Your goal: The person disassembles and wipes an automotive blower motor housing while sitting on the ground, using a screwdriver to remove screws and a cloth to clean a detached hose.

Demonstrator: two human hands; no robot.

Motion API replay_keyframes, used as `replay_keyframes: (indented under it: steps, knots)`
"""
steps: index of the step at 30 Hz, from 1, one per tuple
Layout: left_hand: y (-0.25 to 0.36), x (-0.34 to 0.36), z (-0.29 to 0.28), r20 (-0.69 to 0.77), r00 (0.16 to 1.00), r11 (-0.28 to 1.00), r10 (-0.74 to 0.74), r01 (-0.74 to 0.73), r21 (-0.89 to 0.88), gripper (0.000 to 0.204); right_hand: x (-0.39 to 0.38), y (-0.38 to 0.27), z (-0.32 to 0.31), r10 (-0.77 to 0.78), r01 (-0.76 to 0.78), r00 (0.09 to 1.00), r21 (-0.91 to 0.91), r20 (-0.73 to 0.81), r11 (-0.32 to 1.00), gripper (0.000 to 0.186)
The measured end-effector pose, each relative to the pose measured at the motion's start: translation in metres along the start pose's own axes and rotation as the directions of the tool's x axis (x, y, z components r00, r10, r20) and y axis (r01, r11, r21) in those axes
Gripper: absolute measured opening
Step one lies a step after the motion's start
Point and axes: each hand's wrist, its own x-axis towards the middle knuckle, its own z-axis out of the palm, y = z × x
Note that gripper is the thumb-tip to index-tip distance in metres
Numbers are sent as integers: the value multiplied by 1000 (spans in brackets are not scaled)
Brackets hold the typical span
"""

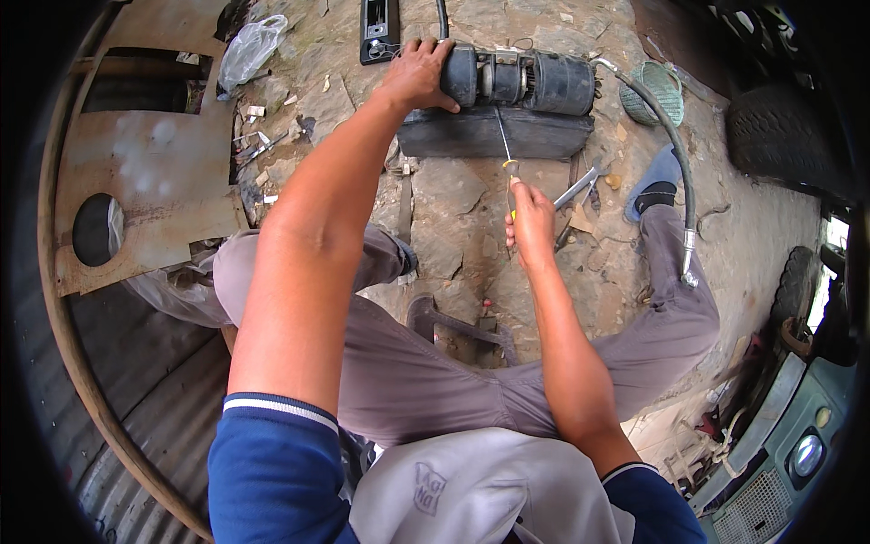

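Note:
A black machine with two drum-shaped ends and metal parts in its middle lies across a dark, worn block on the ground. My left hand is pressed over the machine's left end, its fingers spread round the drum. In my right hand is a screwdriver with a yellowish handle, closed in the fingers. Its long shaft points away from me, and the tip reaches the machine's middle section; whether it sits in a screw is too small to tell.
A spanner lies right of my right hand. The black hose with metal ends arches over toward my right leg. Farther off are a green basket, a tyre, a black panelled box and a plastic bag. Rusty sheet metal stands left.

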Motion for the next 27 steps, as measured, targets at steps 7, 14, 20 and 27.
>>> replay_keyframes:
  steps: [7,14,20,27]
  knots:
    - [9,-6,-5,-1,1000,999,-27,27,-19,118,11,-3,8,69,-415,874,665,482,621,36]
    - [7,-9,-3,-9,999,999,-51,51,-10,116,3,-7,9,141,-224,958,342,250,913,41]
    - [8,-6,-3,18,998,998,-62,61,27,117,2,-14,9,147,-171,979,181,139,969,37]
    - [13,1,-7,-12,999,999,-34,34,36,115,36,29,1,-302,221,946,-448,-118,866,32]
